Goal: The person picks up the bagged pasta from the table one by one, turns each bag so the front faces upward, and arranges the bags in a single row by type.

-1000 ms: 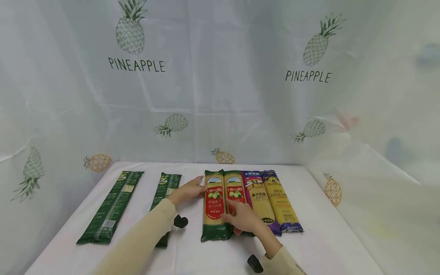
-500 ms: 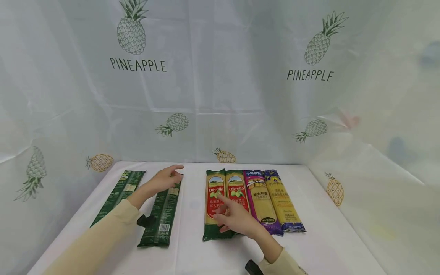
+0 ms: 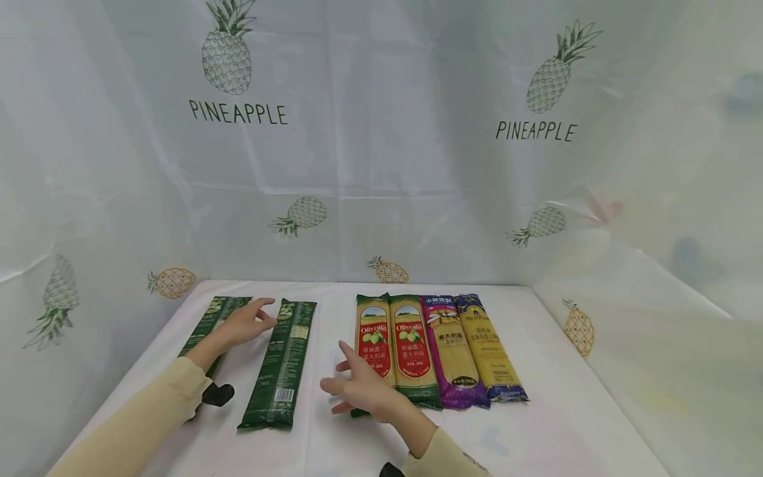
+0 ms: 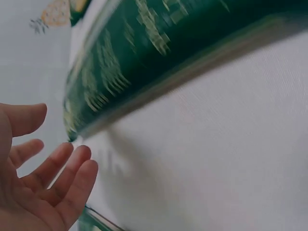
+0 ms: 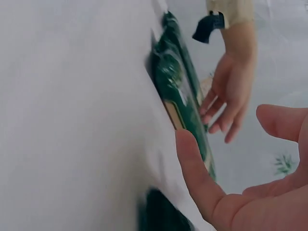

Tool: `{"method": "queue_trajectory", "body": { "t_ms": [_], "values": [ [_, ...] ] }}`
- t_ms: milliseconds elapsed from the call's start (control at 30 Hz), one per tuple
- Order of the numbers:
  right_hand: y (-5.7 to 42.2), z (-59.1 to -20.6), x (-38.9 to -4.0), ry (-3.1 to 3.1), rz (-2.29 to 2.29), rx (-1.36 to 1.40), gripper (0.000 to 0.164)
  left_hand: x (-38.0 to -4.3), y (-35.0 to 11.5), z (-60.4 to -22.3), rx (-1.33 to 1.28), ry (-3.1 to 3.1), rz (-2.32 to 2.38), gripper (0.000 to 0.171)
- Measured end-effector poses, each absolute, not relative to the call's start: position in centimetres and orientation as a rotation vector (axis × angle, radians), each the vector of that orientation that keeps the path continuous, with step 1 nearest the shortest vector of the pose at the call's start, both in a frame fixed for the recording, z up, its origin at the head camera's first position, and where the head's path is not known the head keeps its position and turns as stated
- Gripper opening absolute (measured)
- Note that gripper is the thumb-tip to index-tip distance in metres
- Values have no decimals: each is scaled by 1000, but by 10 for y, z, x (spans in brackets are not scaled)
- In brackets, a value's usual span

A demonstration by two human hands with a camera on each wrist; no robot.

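Note:
My left hand, fingers spread and holding nothing, hovers over the far-left green spaghetti pack, partly covering it. Just right of its fingertips lies a second green spaghetti pack, back side up with a barcode. In the left wrist view, a green pack stretches above the loosely bent fingers. My right hand, also holding nothing, is over the lower left part of a red-labelled Olivoilà spaghetti pack, hiding its bottom end. The right wrist view shows its index finger extended.
To the right lie another Olivoilà pack, a purple-and-yellow spaghetti pack and a yellow-and-blue one, side by side. A white cloth covers the table. Behind hangs a pineapple-print curtain.
My left hand has moved left, from beside the Olivoilà pack across the nearer green pack to the far-left one. My right hand has drawn left and toward me, off the Olivoilà packs' middle.

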State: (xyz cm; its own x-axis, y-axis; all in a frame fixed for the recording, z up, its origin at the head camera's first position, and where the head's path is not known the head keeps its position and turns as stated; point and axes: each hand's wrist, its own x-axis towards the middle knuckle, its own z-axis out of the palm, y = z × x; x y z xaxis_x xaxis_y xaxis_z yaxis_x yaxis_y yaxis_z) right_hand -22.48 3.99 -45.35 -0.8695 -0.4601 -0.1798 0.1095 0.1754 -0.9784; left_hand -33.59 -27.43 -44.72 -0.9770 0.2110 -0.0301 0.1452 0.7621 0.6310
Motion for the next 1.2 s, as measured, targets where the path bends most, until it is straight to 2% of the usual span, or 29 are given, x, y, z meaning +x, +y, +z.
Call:
{"method": "queue_trajectory", "body": {
  "t_ms": [333,600,767,1200],
  "values": [
    [-19,-474,-230,2125,-1655,-242,95,-351,-283,-469,184,2713,1088,76],
    [-46,-476,-231,2446,-1429,-298,98,-363,-275,-472,158,2645,1092,88],
    [-55,-474,-231,2571,-1281,-292,103,-364,-269,-468,143,2620,1077,92],
    [-45,-480,-241,2554,-1310,-365,94,-353,-250,-455,96,2569,1093,99]
  ]
}}
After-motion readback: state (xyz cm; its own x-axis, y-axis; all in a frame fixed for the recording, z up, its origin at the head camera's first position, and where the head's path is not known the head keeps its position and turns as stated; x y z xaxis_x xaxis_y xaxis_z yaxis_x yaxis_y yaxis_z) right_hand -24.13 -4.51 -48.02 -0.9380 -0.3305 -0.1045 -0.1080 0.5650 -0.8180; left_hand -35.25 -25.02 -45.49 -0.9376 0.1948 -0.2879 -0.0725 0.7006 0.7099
